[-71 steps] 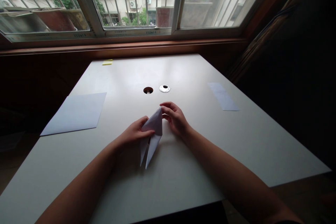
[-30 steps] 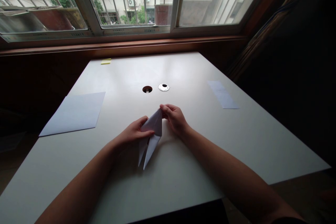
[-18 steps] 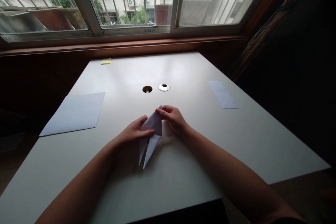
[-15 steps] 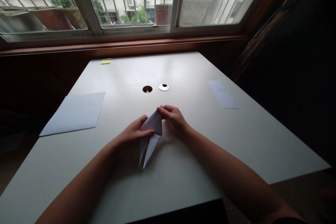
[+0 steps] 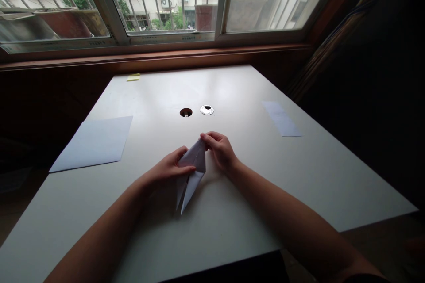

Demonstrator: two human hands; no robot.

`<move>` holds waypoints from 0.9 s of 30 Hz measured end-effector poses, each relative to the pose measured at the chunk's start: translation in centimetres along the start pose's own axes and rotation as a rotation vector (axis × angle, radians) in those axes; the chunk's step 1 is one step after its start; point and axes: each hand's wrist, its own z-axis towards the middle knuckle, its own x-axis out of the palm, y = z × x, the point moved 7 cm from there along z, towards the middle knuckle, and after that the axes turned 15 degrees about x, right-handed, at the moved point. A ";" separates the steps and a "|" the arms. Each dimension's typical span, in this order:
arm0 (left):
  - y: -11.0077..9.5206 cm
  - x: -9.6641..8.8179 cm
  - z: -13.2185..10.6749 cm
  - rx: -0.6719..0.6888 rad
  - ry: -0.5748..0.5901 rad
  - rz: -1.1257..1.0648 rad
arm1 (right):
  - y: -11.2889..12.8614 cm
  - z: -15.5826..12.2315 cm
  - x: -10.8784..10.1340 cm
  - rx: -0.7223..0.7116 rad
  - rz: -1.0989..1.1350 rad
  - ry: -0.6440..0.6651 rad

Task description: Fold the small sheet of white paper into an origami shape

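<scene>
A white folded paper shape with two pointed flaps lies near the middle of the white table. My left hand presses its left side, thumb and fingers pinched on the fold. My right hand pinches the paper's upper tip between thumb and fingers. The two pointed flaps stick out toward me, below both hands.
A flat white sheet lies at the table's left edge. A narrow paper strip lies at the right. A cable hole and its metal cap sit beyond the hands. A yellow sticky note is at the far edge, below the window.
My right fingers have shifted slightly on the paper's upper tip, closing tighter on it. My left hand and the paper stay almost in place.
</scene>
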 end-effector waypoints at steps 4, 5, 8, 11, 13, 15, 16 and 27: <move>-0.1 0.0 0.0 0.004 0.015 -0.025 | 0.2 0.2 -0.3 -0.029 -0.033 -0.020; -0.1 0.0 0.0 0.002 0.015 -0.025 | 0.3 0.2 -0.3 -0.027 -0.040 -0.014; -0.1 -0.1 -0.1 -0.013 0.010 -0.023 | 0.3 0.3 -0.2 -0.018 -0.054 0.007; -0.1 -0.1 -0.2 -0.025 0.012 -0.039 | 0.4 0.3 -0.3 -0.025 -0.074 -0.002; -0.1 -0.1 -0.2 -0.030 0.009 -0.058 | 0.4 0.2 -0.4 -0.036 -0.084 -0.013; 0.0 -0.1 -0.2 -0.034 -0.001 -0.074 | 0.4 0.3 -0.4 -0.040 -0.076 -0.010; 0.0 -0.1 -0.2 -0.035 -0.007 -0.080 | 0.3 0.3 -0.3 -0.035 -0.068 0.000; 0.5 -0.4 0.0 -0.022 -0.090 -0.116 | -0.4 -0.4 1.8 0.108 -0.141 0.215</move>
